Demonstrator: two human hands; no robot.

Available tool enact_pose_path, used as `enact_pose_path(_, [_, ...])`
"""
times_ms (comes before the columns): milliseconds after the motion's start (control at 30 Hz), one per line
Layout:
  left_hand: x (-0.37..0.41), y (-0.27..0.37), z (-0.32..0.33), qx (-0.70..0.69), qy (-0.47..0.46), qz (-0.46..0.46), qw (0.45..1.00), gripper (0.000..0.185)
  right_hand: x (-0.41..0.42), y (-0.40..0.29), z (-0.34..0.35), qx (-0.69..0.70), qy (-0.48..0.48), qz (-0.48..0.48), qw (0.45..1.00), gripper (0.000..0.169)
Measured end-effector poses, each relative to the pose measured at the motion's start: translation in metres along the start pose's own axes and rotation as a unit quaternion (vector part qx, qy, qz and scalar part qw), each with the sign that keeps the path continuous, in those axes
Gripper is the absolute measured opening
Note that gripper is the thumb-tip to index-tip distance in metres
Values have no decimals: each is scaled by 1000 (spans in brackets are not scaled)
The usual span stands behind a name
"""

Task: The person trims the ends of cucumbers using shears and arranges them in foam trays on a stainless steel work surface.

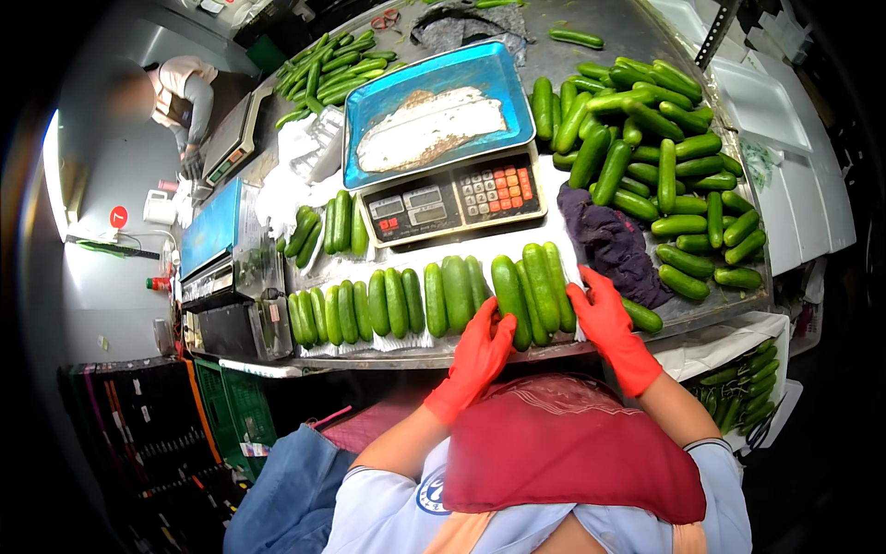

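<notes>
My left hand (pixel 484 353), in a red rubber glove, touches the lower left side of a group of cucumbers (pixel 511 298) at the table's front edge. On the group's right is my right hand (pixel 603 318), gloved the same way, its fingers at white sheets beside the cucumbers. Whether either hand grips anything cannot be told. More cucumbers (pixel 458 294) lie side by side in small groups to the left, some on white sheets. A dark purple cloth (pixel 609 242) lies just beyond my right hand, with a large cucumber pile (pixel 664 166) behind it.
A digital scale (pixel 453 201) with a blue tray (pixel 360 156) stands behind the row. Left are a boxy device with a blue top (pixel 211 221) and a second scale (pixel 232 142), near a person (pixel 183 90). A lined box of cucumbers (pixel 744 388) sits below the right edge.
</notes>
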State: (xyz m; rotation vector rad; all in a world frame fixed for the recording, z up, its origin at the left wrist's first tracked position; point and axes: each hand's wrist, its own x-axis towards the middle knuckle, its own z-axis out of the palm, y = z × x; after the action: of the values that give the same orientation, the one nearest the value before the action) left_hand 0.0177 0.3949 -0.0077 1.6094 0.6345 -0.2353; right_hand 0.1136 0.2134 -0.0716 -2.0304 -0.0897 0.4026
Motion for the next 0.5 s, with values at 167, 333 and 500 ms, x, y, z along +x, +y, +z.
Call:
enact_pose_path(167, [14,-31,-3,153,47,96,983,56,7,20,22,-42,-39,-24,998,53])
enact_pose_path(333, [5,-20,4,231,33,92,968,65,9,-6,-6,-54,-95,13,994,56])
enact_pose_path(500, [-7,-9,4,64,-25,-30,997,68,-6,-5,-17,16,-88,-67,994,54])
